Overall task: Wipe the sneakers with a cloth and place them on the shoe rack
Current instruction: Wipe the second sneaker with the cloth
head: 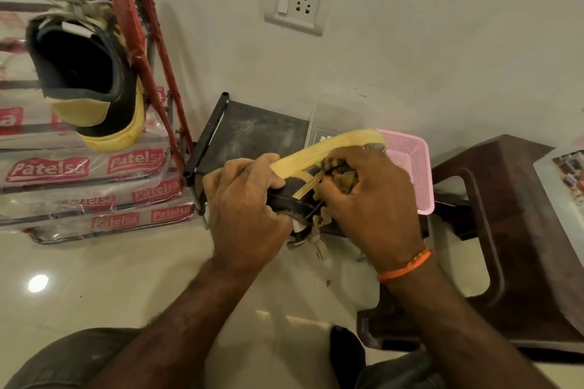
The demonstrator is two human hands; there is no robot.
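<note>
We see a warm, yellowish indoor light, fairly even and moderately bright. A round white glare spot sits on the glossy floor (38, 283), a lamp mirrored from above. The plastic wrap on the shoe rack (94, 164) throws pale reflections. Soft shadows fall on the wall (410, 41) beside the rack. The wide lens bends straight lines near the edges, and the far left and right look soft.

Open floor (94, 287) is left near and left. Passage right is blocked by the brown stool (518, 230); far left, by the shoe rack (148, 50).
</note>
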